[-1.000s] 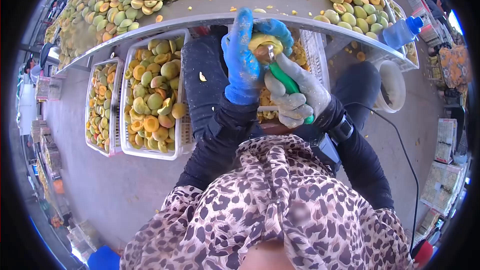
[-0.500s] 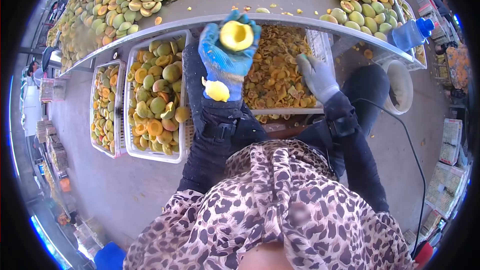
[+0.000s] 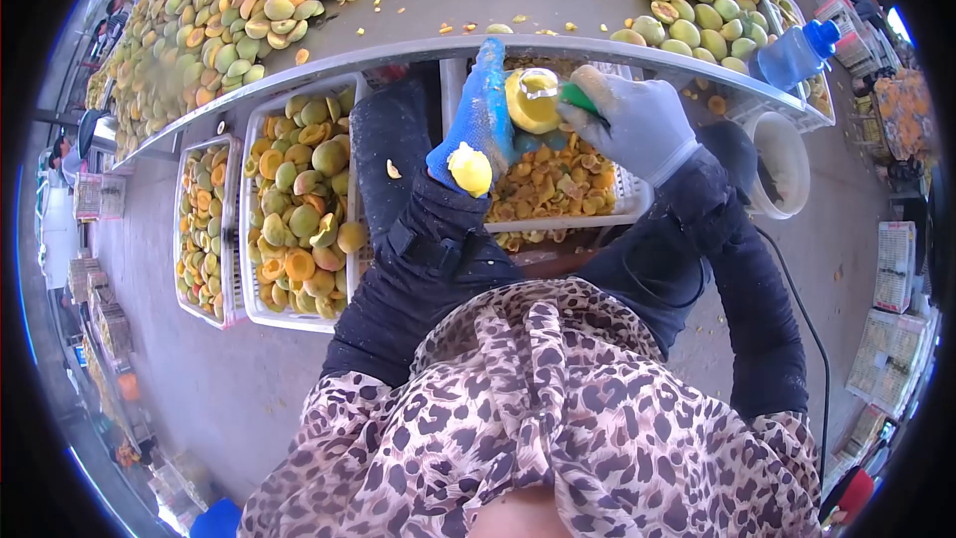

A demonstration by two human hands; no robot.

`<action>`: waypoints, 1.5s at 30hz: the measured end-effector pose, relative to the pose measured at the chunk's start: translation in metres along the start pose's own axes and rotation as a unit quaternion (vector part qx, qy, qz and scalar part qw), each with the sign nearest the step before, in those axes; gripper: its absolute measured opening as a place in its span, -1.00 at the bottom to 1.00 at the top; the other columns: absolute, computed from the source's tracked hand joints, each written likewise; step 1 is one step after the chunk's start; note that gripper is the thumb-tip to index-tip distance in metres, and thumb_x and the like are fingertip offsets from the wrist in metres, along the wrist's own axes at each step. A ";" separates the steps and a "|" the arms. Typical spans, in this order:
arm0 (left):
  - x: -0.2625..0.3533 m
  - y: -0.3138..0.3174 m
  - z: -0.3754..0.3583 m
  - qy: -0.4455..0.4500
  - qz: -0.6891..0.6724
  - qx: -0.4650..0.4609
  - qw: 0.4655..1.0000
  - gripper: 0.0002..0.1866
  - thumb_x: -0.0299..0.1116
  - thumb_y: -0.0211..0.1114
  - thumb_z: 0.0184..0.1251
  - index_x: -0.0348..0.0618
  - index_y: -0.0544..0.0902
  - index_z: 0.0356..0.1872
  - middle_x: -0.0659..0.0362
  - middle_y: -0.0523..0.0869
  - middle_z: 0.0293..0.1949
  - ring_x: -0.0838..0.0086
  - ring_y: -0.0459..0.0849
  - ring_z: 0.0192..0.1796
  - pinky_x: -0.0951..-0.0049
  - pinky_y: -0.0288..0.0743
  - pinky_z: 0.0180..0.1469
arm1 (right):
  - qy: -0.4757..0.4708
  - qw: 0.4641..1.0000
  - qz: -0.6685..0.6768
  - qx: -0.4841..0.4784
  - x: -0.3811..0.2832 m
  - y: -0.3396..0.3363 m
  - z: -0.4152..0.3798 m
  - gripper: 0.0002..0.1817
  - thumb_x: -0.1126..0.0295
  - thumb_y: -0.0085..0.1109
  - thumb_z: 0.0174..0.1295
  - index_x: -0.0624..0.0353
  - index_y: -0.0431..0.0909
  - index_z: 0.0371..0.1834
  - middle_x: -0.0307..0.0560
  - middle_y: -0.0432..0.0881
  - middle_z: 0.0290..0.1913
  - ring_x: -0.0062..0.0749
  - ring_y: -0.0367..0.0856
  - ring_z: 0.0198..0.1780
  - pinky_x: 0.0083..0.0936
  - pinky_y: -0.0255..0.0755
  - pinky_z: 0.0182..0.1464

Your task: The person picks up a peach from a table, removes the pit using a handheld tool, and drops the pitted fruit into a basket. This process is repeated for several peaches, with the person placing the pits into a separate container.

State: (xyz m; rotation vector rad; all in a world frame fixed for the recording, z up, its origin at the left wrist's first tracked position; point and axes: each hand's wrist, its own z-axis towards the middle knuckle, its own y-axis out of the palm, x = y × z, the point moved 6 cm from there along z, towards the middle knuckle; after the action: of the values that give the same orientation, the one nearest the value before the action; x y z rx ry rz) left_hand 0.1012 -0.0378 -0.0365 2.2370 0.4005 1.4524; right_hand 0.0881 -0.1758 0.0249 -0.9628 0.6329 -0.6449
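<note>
In my left hand, gloved in blue, is a yellow peach half, held hollow side up over a crate of scraps; the fingers curl partly hidden beneath it. My right hand, in a pale grey glove, grips the green handle of a pitting tool. A curved metal loop, apparently the tool's blade, shows at the fruit's upper edge. On my left glove's cuff sits a yellow piece that I cannot identify.
Below my hands, a white crate holds peels and scraps. Two crates of peach halves stand to the left. Along the metal-edged table lie heaped peach halves. At right are a blue bottle, a white bucket and a black cable.
My right hand has come up and left from the scrap crate to the peach half, and the green tool now shows. My left hand has turned and moved the fruit slightly right and down.
</note>
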 end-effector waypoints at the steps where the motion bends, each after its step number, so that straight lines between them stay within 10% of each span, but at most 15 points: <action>1: 0.000 0.001 0.000 0.002 -0.001 -0.002 1.000 -0.51 0.02 -0.09 0.48 -0.19 0.36 0.14 0.07 0.66 -0.23 0.30 0.66 -0.14 0.39 0.60 -0.50 | -0.029 0.999 -0.023 0.003 -0.002 -0.001 0.001 -0.71 0.06 0.10 0.27 0.05 0.46 -0.28 -0.06 0.58 -0.55 -0.05 0.60 -0.51 -0.20 0.46 -0.46; 10: -0.011 -0.004 0.007 -0.017 0.103 -0.076 0.992 -0.50 0.07 -0.25 0.51 -0.10 0.44 0.08 0.11 0.64 -0.14 0.29 0.71 -0.31 0.36 0.62 -0.48 | -0.040 0.992 -0.106 -0.055 0.020 0.025 0.008 -0.72 0.06 0.00 0.33 0.02 0.48 -0.23 -0.09 0.60 -0.56 -0.15 0.63 -0.57 -0.26 0.46 -0.53; 13: -0.018 -0.016 0.017 -0.072 -0.012 -0.134 0.988 -0.68 -0.29 0.13 0.40 -0.15 0.42 0.10 0.09 0.64 -0.11 0.31 0.73 -0.26 0.43 0.63 -0.38 | -0.004 0.980 -0.187 -0.074 0.016 0.042 0.008 -0.81 0.17 0.06 0.27 0.01 0.49 -0.21 -0.13 0.63 -0.51 -0.24 0.65 -0.55 -0.32 0.49 -0.52; 15: -0.008 -0.006 0.010 0.051 0.358 -0.162 0.918 -0.61 -0.45 0.19 0.30 -0.25 0.39 0.14 0.10 0.63 -0.06 0.33 0.71 -0.14 0.42 0.64 -0.22 | 0.063 0.941 -0.303 -0.141 0.033 0.059 0.010 -0.85 0.30 0.10 0.19 0.00 0.51 -0.19 -0.19 0.64 -0.46 -0.32 0.68 -0.49 -0.37 0.52 -0.52; 17: -0.036 -0.017 -0.002 0.567 0.558 -0.042 0.605 -0.62 -0.23 0.20 0.34 -0.32 0.46 0.01 -0.01 0.64 -0.03 0.18 0.68 -0.02 0.27 0.63 -0.12 | 0.092 0.919 -0.348 -0.164 0.077 0.078 -0.003 -0.84 0.42 0.09 0.14 -0.02 0.58 -0.22 -0.25 0.62 -0.46 -0.36 0.69 -0.40 -0.39 0.52 -0.54; 19: -0.081 -0.051 0.034 0.547 0.426 0.146 0.706 -0.64 -0.17 0.19 0.34 -0.32 0.48 -0.11 -0.06 0.64 -0.11 0.10 0.66 -0.04 0.22 0.56 -0.03 | 0.124 0.934 -0.311 -0.126 0.056 0.058 -0.005 -0.82 0.21 0.04 0.24 -0.01 0.60 -0.27 -0.18 0.65 -0.48 -0.25 0.70 -0.45 -0.25 0.53 -0.49; 21: -0.062 -0.039 0.048 0.288 0.694 0.209 0.626 -0.74 -0.21 0.13 0.37 -0.25 0.48 -0.22 -0.10 0.60 -0.19 0.02 0.62 -0.14 0.13 0.49 -0.06 | 0.183 0.969 -0.147 -0.072 0.043 0.036 -0.007 -0.62 -0.02 -0.08 0.36 0.01 0.54 -0.06 0.06 0.67 -0.45 0.08 0.65 -0.42 -0.06 0.49 -0.39; 24: 0.001 -0.034 0.005 0.396 0.504 0.288 0.711 -0.80 -0.26 0.11 0.36 -0.21 0.48 -0.26 -0.10 0.57 -0.31 0.00 0.58 -0.27 0.08 0.46 -0.20 | 0.207 0.968 -0.122 -0.078 0.050 0.037 -0.020 -0.63 0.00 -0.04 0.35 0.05 0.51 -0.07 0.20 0.62 -0.48 0.14 0.63 -0.39 -0.03 0.47 -0.37; 27: 0.036 -0.023 -0.023 0.509 0.699 0.292 0.409 -0.80 -0.27 0.14 0.29 -0.21 0.50 -0.33 -0.07 0.54 -0.37 0.08 0.55 -0.23 0.16 0.44 -0.16 | 0.230 0.970 -0.071 -0.042 0.046 0.037 -0.031 -0.65 0.01 0.00 0.32 0.03 0.51 -0.10 0.13 0.62 -0.51 0.10 0.63 -0.44 -0.07 0.48 -0.41; 28: 0.057 -0.035 -0.030 0.467 0.649 0.295 0.523 -0.88 -0.33 0.12 0.29 -0.15 0.51 -0.36 0.01 0.56 -0.37 0.12 0.54 -0.21 0.21 0.43 -0.15 | 0.231 0.971 -0.060 -0.019 0.042 0.031 -0.034 -0.64 0.01 0.07 0.27 0.04 0.51 -0.09 0.14 0.62 -0.50 0.10 0.63 -0.43 -0.07 0.48 -0.41; 30: 0.092 -0.066 -0.075 0.432 0.662 0.372 0.486 -0.94 -0.37 0.13 0.27 -0.07 0.51 -0.39 0.17 0.54 -0.42 0.19 0.56 -0.23 0.20 0.45 -0.17 | 0.229 0.972 -0.024 0.040 0.038 0.019 -0.029 -0.62 0.04 0.20 0.18 0.06 0.51 -0.09 0.14 0.62 -0.51 0.12 0.62 -0.43 -0.07 0.48 -0.40; 31: 0.081 -0.094 -0.085 0.270 0.750 0.582 0.157 -0.90 -0.37 0.12 0.30 -0.14 0.54 -0.32 0.08 0.58 -0.37 0.15 0.57 -0.23 0.18 0.44 -0.17 | 0.223 0.972 0.008 0.075 0.040 0.012 -0.023 -0.60 0.06 0.25 0.13 0.07 0.51 -0.08 0.14 0.61 -0.52 0.14 0.61 -0.43 -0.07 0.48 -0.40; 33: 0.101 -0.195 -0.141 0.343 0.626 0.526 0.463 -0.69 -0.26 0.10 0.37 -0.25 0.57 -0.01 -0.10 0.63 -0.21 0.00 0.55 -0.11 0.10 0.44 -0.07 | 0.245 0.967 0.014 0.070 0.054 -0.003 -0.004 -0.60 0.11 0.28 0.11 0.11 0.51 -0.09 0.13 0.61 -0.51 0.15 0.61 -0.40 -0.08 0.48 -0.37; 36: 0.044 -0.334 -0.191 0.037 0.661 0.615 0.428 -0.50 -0.09 0.08 0.38 -0.25 0.48 0.18 -0.26 0.49 0.15 -0.08 0.43 0.22 0.07 0.30 0.24 | 0.225 0.972 0.005 0.069 0.094 -0.004 0.034 -0.60 0.12 0.24 0.13 0.14 0.52 -0.06 0.19 0.63 -0.37 0.12 0.63 -0.27 -0.13 0.49 -0.25; 45: 0.034 -0.331 -0.201 0.032 0.617 0.665 0.418 -0.40 -0.14 0.04 0.44 -0.20 0.22 0.40 -0.18 0.18 0.41 0.01 0.15 0.44 0.10 0.08 0.42 | 0.298 0.943 -0.115 -0.094 0.253 0.106 0.177 -0.54 0.06 0.23 0.08 -0.04 0.49 0.04 0.16 0.66 -0.19 0.08 0.62 -0.08 -0.10 0.45 -0.03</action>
State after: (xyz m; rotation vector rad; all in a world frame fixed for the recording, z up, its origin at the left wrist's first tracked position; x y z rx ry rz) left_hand -0.0690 0.3041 -0.1074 4.3388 -0.6411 2.2188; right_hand 0.4036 -0.2232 -0.0422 -1.0294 1.1441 -1.1194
